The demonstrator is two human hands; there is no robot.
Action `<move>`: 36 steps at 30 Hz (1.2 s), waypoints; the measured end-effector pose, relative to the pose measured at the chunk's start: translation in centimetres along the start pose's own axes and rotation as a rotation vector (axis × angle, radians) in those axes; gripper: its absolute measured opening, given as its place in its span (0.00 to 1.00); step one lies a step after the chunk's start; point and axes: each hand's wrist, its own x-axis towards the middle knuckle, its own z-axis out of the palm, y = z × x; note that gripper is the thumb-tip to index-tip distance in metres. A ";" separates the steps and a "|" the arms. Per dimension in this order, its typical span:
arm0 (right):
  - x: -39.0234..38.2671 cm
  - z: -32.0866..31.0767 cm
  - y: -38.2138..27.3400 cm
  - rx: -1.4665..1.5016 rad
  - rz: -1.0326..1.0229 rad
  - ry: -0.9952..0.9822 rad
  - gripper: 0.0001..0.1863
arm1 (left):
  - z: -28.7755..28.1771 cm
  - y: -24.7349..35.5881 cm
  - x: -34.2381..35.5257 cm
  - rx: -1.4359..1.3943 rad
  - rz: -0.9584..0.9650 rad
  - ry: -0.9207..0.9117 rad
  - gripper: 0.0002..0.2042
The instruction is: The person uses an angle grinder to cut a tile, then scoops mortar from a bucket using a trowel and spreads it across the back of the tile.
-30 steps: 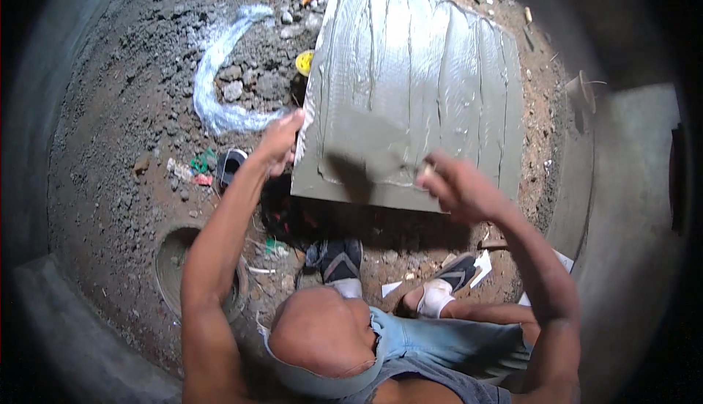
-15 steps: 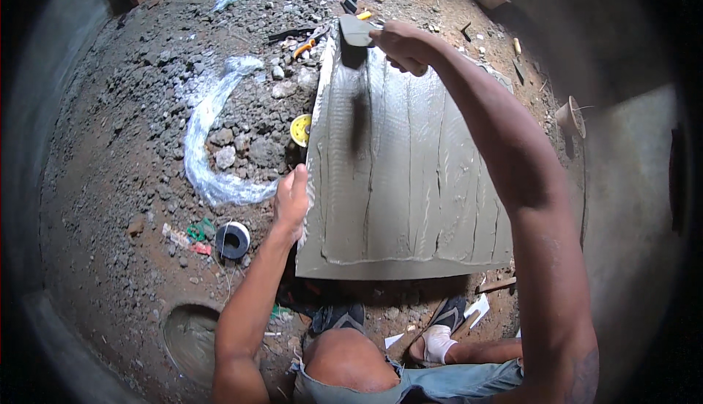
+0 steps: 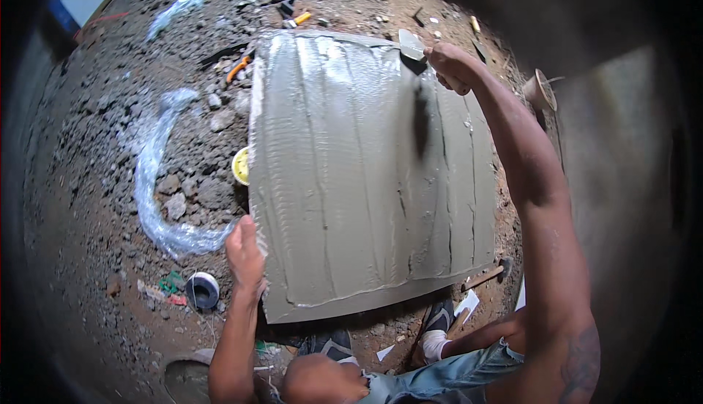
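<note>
A large flat slab (image 3: 388, 298) lies in front of me, its top coated with wet grey mortar (image 3: 344, 169) that bears long lengthwise grooves. My left hand (image 3: 245, 254) is closed on the slab's left edge near its front corner, thumb up; the fingertips are hidden. At the far side, right of the middle, my right hand (image 3: 455, 67) grips the handle of a trowel (image 3: 411, 45). The trowel's grey blade is at the far edge of the mortar and casts a shadow there; whether it touches the surface, I cannot tell.
Left of the slab lie a clear plastic wrap strip (image 3: 150, 191), a tape roll (image 3: 202, 290), a yellow round container (image 3: 240, 166) and orange-handled pliers (image 3: 238, 68) on stony soil. A hammer (image 3: 487, 276) rests by the near right corner. A bucket (image 3: 540, 90) stands at the right.
My right hand has moved the trowel rightward along the far edge of the slab. The whole scene has turned and shifted in view; my left hand still holds the left edge.
</note>
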 end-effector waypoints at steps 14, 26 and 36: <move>4.8 -6.9 22.2 0.045 0.120 0.215 0.22 | 1.2 1.0 -0.4 -0.248 -0.137 -0.042 0.22; 0.7 -5.7 19.5 0.814 0.186 -0.111 0.16 | 1.4 1.1 -0.5 -0.255 -0.107 -0.039 0.22; -13.4 0.7 26.4 0.743 0.455 -0.046 0.20 | 1.0 0.6 -0.2 -0.298 -0.169 -0.098 0.21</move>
